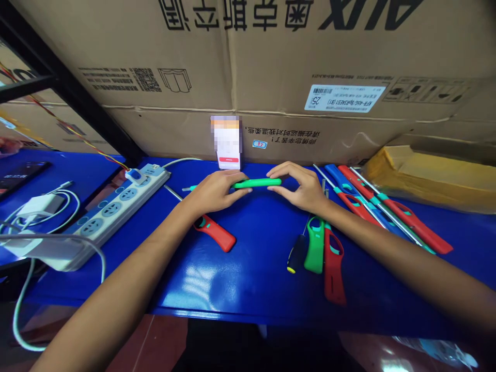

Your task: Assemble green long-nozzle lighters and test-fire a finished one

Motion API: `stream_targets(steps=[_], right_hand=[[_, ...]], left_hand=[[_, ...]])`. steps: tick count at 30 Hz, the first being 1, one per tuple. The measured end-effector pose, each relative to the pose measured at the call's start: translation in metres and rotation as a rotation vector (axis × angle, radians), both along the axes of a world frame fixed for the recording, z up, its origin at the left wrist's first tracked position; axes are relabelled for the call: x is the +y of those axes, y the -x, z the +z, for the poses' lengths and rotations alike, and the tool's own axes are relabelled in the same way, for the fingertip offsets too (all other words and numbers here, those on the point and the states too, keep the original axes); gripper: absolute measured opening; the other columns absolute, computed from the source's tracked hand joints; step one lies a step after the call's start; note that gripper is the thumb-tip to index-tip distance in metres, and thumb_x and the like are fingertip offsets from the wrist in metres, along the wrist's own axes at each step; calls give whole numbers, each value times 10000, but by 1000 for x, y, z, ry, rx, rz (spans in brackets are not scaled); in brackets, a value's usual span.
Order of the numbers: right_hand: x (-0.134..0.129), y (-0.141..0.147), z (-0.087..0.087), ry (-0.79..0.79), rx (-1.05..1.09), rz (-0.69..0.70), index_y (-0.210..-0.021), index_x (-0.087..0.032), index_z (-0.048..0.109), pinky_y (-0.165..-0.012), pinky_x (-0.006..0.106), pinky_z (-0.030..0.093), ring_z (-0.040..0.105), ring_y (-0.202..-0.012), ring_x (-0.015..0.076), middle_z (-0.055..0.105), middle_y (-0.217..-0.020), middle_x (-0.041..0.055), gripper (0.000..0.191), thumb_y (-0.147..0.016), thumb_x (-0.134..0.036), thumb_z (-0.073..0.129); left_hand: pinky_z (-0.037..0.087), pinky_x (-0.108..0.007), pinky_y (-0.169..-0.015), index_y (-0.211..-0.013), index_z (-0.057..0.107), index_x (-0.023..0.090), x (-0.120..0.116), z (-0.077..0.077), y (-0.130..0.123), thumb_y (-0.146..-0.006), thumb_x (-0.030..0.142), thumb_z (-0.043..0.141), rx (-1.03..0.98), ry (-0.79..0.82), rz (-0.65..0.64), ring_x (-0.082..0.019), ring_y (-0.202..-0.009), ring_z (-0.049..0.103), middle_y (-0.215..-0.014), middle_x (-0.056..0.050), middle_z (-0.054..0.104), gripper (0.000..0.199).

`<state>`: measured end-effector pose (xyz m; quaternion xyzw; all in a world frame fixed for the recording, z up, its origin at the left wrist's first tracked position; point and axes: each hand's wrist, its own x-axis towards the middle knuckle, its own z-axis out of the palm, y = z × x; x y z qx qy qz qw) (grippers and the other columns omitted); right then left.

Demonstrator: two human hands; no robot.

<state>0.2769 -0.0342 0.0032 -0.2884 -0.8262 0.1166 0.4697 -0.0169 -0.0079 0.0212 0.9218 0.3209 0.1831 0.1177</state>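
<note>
A green long-necked gas lighter is held level above the blue table. My left hand is closed around its front part, and the pale nozzle end pokes out to the left. At the handle's butt end, the thumb and fingers of my right hand close on it from both sides. Beneath my left hand lies a red lighter, its metal tube pointing up-left. Near my right forearm rest a dark screwdriver with a yellow end, a second green lighter and another red lighter.
More red, blue and green lighters lie in a pile at the right, before a yellowish cardboard box. A lit phone leans on the large carton behind. At left are a power strip and white cables.
</note>
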Motion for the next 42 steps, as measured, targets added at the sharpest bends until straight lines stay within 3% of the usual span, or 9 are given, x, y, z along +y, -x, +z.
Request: stream_targets(steps=[6,14,17,21,27,36,42], right_hand=[[-5,3,4,8,-1,-32,-1092,-256,784,-933,471,676,824,-994,275,867,-1100,86,144,-1033,-375,837],[-13,5,17,34,-10,49,-1242,-269,826,-1037,496,676,824,-1124,280,866,-1236,86,192,-1058,-286,774],[-13,6,12,87,12,31,-1266,-266,831,-987,464,692,827,-1060,260,864,-1232,77,221,-1053,-297,779],[-11,5,7,234,38,-6,-1373,-272,806,-958,438,709,817,-996,237,853,-1279,72,350,-1033,-353,796],[-10,5,3,335,115,19,-1456,-254,774,-965,425,714,810,-1000,233,855,-1276,71,463,-1005,-348,814],[-8,5,0,390,151,17,-1438,-246,783,-951,412,705,810,-993,229,863,-1224,65,466,-996,-386,820],[-8,6,0,395,149,35,-1371,-244,805,-941,422,704,826,-979,236,860,-1202,77,374,-1019,-370,791]], left_hand=[[483,-336,-839,-1089,745,181,-1,0,-3,-1132,416,559,-2,44,-23,-230,-908,709,-995,-74,763,302],[408,-294,-709,-871,713,188,-4,9,0,-1072,513,636,-116,141,16,-166,-701,598,-749,4,677,390],[422,-295,-716,-1033,778,185,-4,11,2,-1048,554,658,-109,164,50,-172,-706,621,-791,4,724,388],[456,-298,-753,-1229,742,190,-3,11,3,-996,608,710,-144,143,101,-195,-787,677,-954,-24,790,480],[434,-288,-721,-1157,718,190,-3,12,2,-1027,645,674,-159,169,93,-174,-733,638,-866,0,731,474],[417,-287,-709,-1093,717,183,-6,13,0,-1029,594,672,-154,155,91,-168,-698,613,-793,15,688,418],[414,-308,-740,-1112,723,188,-2,8,2,-1046,582,657,-109,87,102,-196,-757,635,-866,-16,723,404]])
